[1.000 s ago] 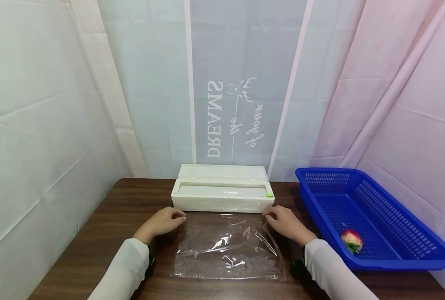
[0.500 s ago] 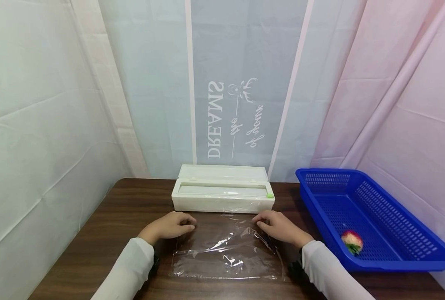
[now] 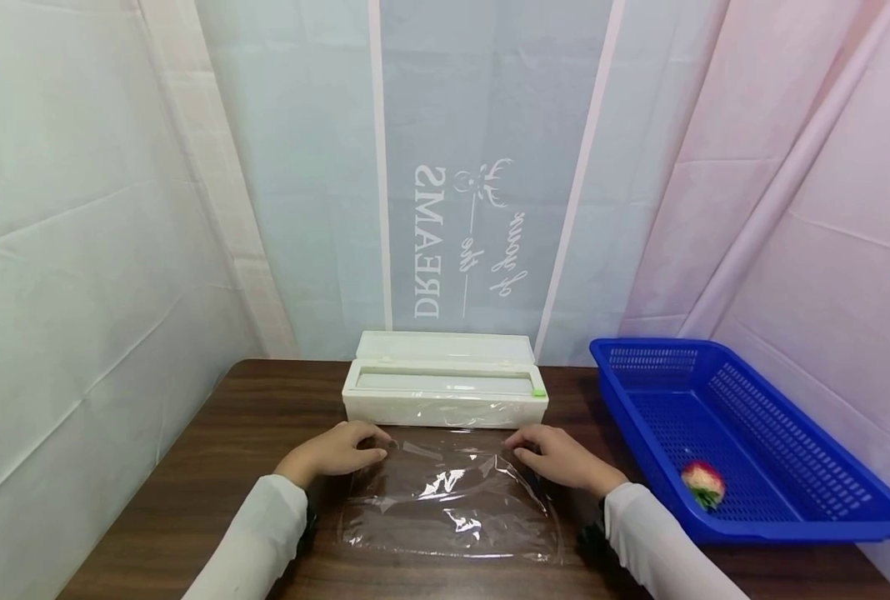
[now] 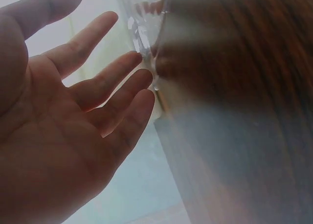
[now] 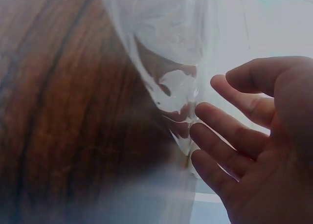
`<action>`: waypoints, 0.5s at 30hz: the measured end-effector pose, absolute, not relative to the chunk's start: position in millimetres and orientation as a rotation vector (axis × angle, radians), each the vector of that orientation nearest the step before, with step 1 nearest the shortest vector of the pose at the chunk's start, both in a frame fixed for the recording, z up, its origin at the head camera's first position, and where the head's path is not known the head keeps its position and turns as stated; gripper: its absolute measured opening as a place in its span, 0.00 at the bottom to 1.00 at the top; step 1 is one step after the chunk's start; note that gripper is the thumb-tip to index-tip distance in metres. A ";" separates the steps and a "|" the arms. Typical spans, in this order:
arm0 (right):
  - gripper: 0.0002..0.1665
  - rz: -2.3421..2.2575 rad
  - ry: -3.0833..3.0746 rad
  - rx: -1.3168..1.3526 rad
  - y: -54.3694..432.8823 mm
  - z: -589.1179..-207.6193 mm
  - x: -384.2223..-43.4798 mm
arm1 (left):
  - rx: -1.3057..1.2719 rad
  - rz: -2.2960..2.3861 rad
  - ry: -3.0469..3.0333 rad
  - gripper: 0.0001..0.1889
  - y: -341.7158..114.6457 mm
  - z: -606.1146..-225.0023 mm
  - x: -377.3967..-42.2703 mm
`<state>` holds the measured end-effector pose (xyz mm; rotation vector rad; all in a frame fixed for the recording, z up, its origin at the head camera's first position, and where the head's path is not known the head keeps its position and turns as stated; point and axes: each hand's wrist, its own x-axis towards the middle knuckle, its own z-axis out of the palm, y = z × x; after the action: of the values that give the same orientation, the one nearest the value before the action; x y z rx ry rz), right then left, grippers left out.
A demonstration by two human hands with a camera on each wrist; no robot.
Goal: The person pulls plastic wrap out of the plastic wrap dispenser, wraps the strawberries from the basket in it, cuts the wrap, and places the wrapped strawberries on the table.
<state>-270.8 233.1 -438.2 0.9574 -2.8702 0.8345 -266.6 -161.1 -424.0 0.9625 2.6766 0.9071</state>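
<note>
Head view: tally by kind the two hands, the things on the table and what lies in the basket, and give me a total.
Hands: 2 (left hand, right hand)
White box: 1
Clear film sheet: 1
Blue basket: 1
Red-and-cream fruit-like item, in the basket: 1
Total: 6

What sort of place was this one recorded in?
Probably a makeshift filming booth rather than a working kitchen: fabric sheets hang on three sides, one printed with "DREAMS", closely surrounding a wood-grain table set with a white box and a blue basket.
</note>
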 end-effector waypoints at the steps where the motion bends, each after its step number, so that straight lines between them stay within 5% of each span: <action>1: 0.11 0.832 -2.860 0.965 233.2 -437.0 -270.3 | 0.982 0.900 2.685 0.18 -161.1 -423.7 -266.7; 15: 0.10 0.733 -2.764 0.963 238.7 -412.4 -267.5 | 1.004 0.939 2.706 0.21 -154.3 -407.9 -258.0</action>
<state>-267.5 238.7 -412.4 0.9632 -2.7643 0.7329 -258.0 -154.3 -407.9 1.0042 2.7060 0.9388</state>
